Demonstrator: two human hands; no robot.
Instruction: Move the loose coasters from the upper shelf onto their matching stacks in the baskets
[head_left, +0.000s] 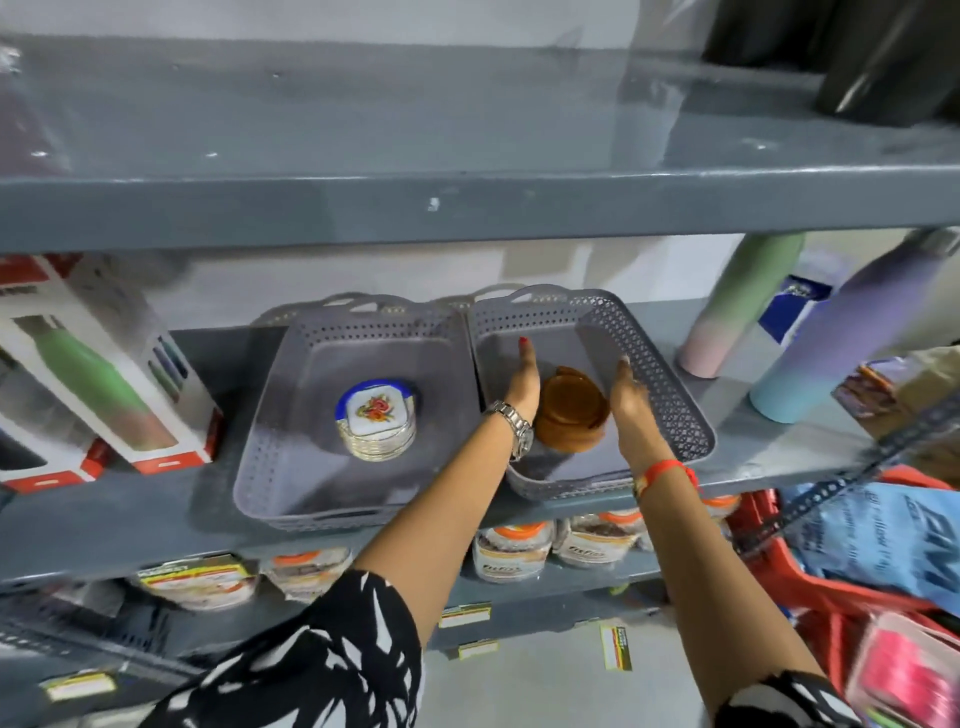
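Note:
Two grey perforated baskets sit side by side on the middle shelf. The left basket (270, 415) holds a stack of white floral coasters with blue rims (375, 421). In the right basket (675, 410) stands a stack of round brown wooden coasters (571, 410), slightly uneven at the top. My left hand (524, 382) and my right hand (631, 397) reach into the right basket, one on each side of the brown stack, fingers extended and flat. Neither hand holds a coaster. The upper shelf (415, 135) shows no loose coasters in its visible part.
Boxed bottles (104, 374) stand at the left of the middle shelf. Pastel bottles (841, 338) stand at its right. Dark objects (883, 57) rest at the upper shelf's right end. Packaged jars (511, 553) fill the shelf below. A red crate with bags (857, 566) is at the lower right.

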